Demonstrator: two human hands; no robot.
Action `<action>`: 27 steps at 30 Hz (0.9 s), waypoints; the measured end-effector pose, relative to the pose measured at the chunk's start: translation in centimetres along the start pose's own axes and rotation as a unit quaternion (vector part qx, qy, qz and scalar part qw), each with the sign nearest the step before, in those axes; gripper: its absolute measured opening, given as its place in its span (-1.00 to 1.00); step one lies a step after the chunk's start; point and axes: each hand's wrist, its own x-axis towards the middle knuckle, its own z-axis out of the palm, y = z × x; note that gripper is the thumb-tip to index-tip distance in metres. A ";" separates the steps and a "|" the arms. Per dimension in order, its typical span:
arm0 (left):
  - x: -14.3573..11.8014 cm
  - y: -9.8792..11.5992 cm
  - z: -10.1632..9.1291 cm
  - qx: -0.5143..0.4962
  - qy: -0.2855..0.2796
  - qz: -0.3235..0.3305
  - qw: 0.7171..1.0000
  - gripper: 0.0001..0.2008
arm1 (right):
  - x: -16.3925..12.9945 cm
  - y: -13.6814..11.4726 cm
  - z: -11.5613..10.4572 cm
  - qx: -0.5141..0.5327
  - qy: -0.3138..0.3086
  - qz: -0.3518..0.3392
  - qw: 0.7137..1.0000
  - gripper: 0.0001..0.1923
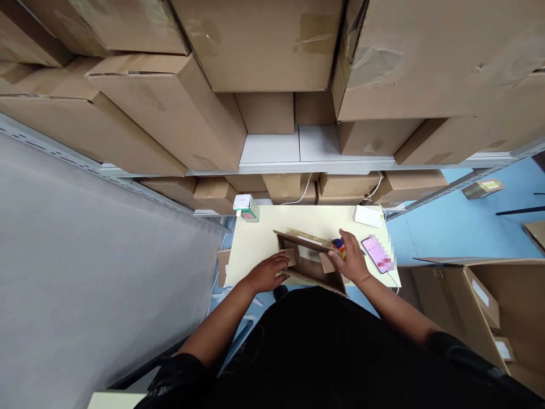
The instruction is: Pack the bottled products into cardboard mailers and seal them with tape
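Note:
A small cardboard box (307, 271) with its top open lies slantwise at the front edge of the cream table (251, 247), against my dark shirt. My left hand (269, 274) grips the box's left end, its fingers over the short flap there and the thumb lower down. At the opposite end, my right hand (352, 260) has its thumb on the other short flap, with the fingers along the outer side. Brown tape shows on the far side of the box. A small blue, red and yellow item (339, 245) lies just behind it, partly hidden by my right hand.
A phone (377, 254) with a lit screen lies right of the box, and a white flat box (368, 216) with a cable sits behind it. A white-green carton (246, 208) stands back left. Shelves of cardboard boxes (264, 51) overhang the table. A large open carton (460, 295) stands right.

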 end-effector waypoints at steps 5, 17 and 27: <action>0.1 -0.1 -0.6 -0.031 -0.007 0.005 0.999 -0.90 | -4.5 1.6 0.7 0.092 -0.136 0.029 0.986 -0.17; -0.7 -2.0 -1.4 -0.088 -0.038 -0.031 0.995 -0.80 | -4.3 0.7 3.8 0.048 -0.088 0.012 0.995 -0.19; -1.4 -2.0 -1.3 -0.114 0.016 -0.030 0.993 -0.77 | -1.7 1.2 5.0 0.023 -0.044 0.130 0.990 -0.31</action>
